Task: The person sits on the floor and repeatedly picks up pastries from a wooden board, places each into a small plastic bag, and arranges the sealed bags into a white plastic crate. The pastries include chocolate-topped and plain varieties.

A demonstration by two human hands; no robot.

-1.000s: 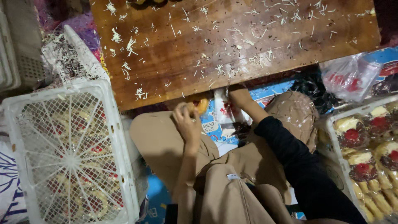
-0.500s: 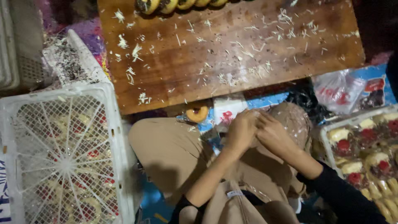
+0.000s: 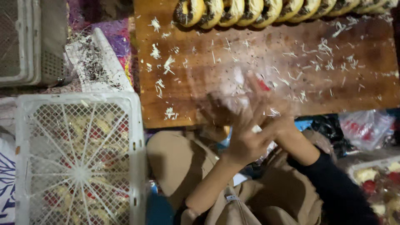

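Observation:
My left hand and my right hand are raised together over the near edge of the wooden board. Both grip a thin clear plastic bag, which is blurred by motion. Something brown shows dimly through the bag's lower left; I cannot tell what it is. My right forearm wears a black sleeve. A row of sprinkle-topped doughnuts lines the board's far edge, and white shreds lie scattered over the wood.
A white lattice crate stands at the left over wrapped pastries. Another white tray with dark sprinkles lies behind it. At the right are a plastic bag with red items and a tray of pastries. My tan-clothed knees are below.
Both hands have risen from my lap up to the board's edge with the clear bag. The view has tilted forward, showing the doughnut row.

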